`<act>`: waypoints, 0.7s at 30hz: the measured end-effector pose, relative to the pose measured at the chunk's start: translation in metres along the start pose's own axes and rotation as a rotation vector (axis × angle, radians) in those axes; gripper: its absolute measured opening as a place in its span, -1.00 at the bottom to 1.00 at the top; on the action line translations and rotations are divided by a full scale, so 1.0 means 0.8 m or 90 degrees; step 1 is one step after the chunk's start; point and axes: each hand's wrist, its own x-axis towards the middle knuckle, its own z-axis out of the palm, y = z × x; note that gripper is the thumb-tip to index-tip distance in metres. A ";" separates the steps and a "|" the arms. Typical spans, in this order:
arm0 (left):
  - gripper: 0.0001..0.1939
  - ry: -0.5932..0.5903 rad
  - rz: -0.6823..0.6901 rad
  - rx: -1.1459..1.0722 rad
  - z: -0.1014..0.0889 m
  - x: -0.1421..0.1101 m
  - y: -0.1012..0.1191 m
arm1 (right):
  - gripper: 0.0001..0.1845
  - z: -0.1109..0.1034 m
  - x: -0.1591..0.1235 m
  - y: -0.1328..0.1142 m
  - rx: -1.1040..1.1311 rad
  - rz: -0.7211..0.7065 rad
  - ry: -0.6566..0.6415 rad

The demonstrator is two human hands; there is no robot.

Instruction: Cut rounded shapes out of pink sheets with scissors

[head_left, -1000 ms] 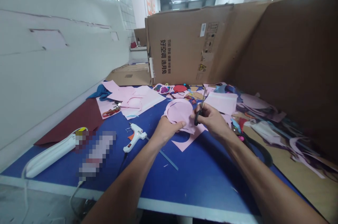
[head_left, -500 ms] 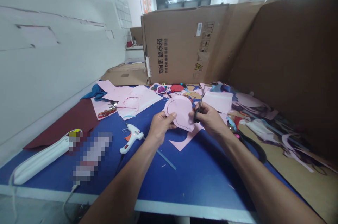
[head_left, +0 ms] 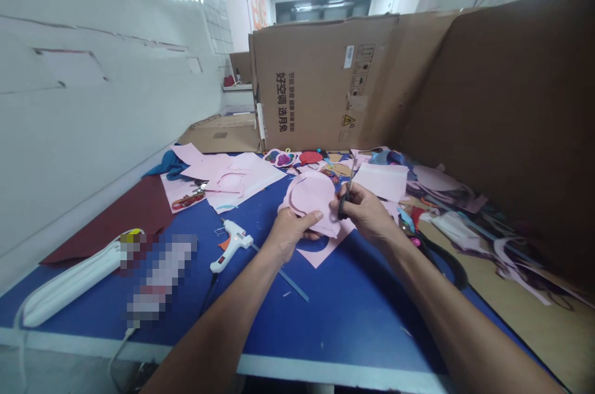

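Observation:
My left hand pinches the lower left edge of a round pink foam piece, thumb on top, holding it just above the blue table. My right hand grips black-handled scissors whose blades point up and away at the right edge of that pink piece. A pink offcut lies flat on the table under both hands.
A white glue gun lies left of my left arm, with a white power strip further left. Pink sheets and coloured scraps cover the far table. Cardboard walls stand behind and to the right. A black cable lies at right.
My left hand shifted its hold from the top left rim to the lower edge of the pink piece, which turned and dropped slightly. The scissors stayed at its right edge.

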 end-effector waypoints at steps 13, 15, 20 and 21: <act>-0.55 0.141 0.054 -0.077 -0.016 0.013 0.000 | -0.38 -0.021 0.009 0.016 -0.231 -0.011 0.068; -0.55 0.140 0.063 -0.082 -0.016 0.013 -0.001 | -0.35 -0.024 0.010 0.021 -0.315 -0.034 0.065; -0.53 0.148 0.059 -0.082 -0.016 0.014 -0.001 | -0.41 -0.024 0.008 0.022 -0.435 -0.079 0.077; -0.53 0.148 0.059 -0.084 -0.016 0.014 -0.001 | -0.40 -0.023 0.007 0.021 -0.429 -0.076 0.078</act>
